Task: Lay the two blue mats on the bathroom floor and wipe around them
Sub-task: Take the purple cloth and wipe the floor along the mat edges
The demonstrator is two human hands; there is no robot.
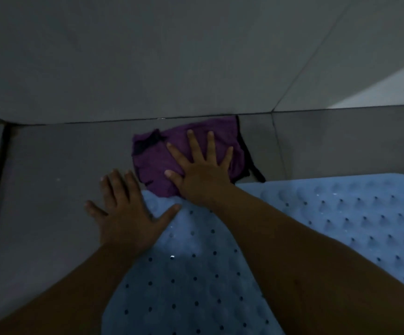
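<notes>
Right hand (202,170) spread flat on purple cloth (152,163); left hand (126,213) spread, bracing mat (184,274) edge. Cloth best swept toward 9 o'clock along wall (147,56), pressure kept even, mat held.

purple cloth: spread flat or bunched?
Bunched. The purple cloth lies crumpled in folds against the wall base, pressed under the flat right hand.

I see two pale blue mats: the near mat (184,274) dotted with dark round holes, the right mat (355,213) patterned with raised bumps. The cloth (155,163) is purple, edged black. Floor tiles (51,177) are grey.
</notes>
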